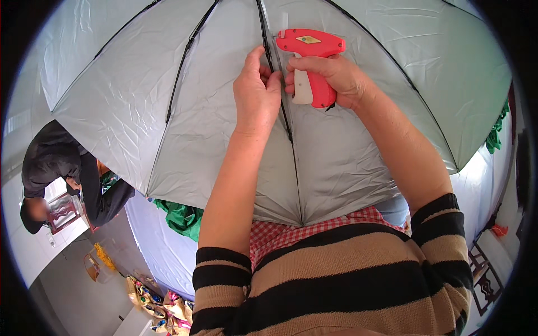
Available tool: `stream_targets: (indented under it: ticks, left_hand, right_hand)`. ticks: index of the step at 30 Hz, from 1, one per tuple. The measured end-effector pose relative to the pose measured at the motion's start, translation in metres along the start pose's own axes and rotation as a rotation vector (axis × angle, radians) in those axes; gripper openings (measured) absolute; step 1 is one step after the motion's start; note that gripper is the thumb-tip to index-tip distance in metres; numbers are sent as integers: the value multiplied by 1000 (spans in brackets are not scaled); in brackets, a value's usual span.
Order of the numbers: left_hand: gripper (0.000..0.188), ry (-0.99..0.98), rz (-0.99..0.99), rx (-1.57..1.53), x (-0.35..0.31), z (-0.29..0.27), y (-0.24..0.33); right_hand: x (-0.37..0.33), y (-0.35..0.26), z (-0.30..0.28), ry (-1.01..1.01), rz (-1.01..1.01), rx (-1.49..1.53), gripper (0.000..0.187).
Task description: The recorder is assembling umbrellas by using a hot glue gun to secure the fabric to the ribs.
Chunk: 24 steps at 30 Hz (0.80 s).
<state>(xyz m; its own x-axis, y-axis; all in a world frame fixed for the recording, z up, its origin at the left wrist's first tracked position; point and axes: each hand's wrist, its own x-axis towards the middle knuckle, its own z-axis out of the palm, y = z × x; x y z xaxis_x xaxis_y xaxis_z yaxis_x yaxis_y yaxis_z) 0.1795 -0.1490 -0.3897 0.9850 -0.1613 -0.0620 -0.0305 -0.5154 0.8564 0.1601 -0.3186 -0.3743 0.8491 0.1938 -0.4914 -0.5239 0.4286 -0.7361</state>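
Note:
An open umbrella's silver-grey canopy [213,151] spreads in front of me with its inner side up, crossed by thin black ribs. My left hand [255,92] is at the middle rib [286,115], its thumb and bent fingers closed around it and its index finger pointing upward. Some of those fingertips are hidden behind the rib. A red and white tagging gun [321,87] is gripped in my right hand [346,81], just right of that rib. Its nose points left, toward the rib and close to the left fingertips.
A person in dark clothes [53,151] sits at the far left. Green fabric [182,218] shows below the canopy's left edge, with more at far right. Red checked cloth [330,221] lies across my lap. Filled bags [148,297] stand at lower left; a wooden chair [485,280] is at right.

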Motion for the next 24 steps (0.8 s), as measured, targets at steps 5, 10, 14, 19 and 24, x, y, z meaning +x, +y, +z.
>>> stream_targets:
  ticks: [5, 10, 14, 19, 24]
  left_hand:
    - [49, 10, 22, 12, -1, 1, -1]
    - [48, 15, 36, 47, -2, -1, 2]
    - [50, 12, 62, 47, -3, 0, 1]
    - [52, -3, 47, 27, -4, 3, -5]
    - [49, 40, 124, 98, 1, 1, -5]
  right_hand:
    - [4, -6, -9, -116, 44, 72, 25]
    - [7, -13, -18, -239, 82, 55, 23]
    - [12, -13, -14, -239, 91, 48, 23]
    - [17, -14, -10, -203, 61, -50, 24]
    - [17, -13, -7, -122, 8, -217, 29]
